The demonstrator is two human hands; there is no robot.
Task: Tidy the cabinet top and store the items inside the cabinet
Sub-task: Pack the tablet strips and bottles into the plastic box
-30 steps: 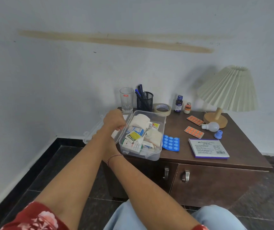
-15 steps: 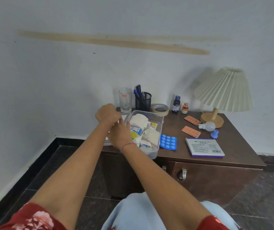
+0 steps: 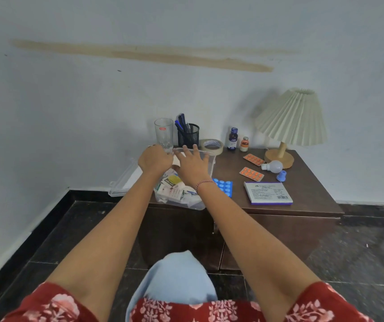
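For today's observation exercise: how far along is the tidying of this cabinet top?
Done: medicine packets sit in the clear plastic box. In hand: the left hand and right hand are over that box; its clear plastic lid lies off, to the left. Left: the clear glass tumbler, orange blister strips, white light bulb and others sit on the brown wooden cabinet, doors shut.

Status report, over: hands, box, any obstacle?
Right hand open over clear box. Left hand at its rim, grip unseen. Lid lies left of box.
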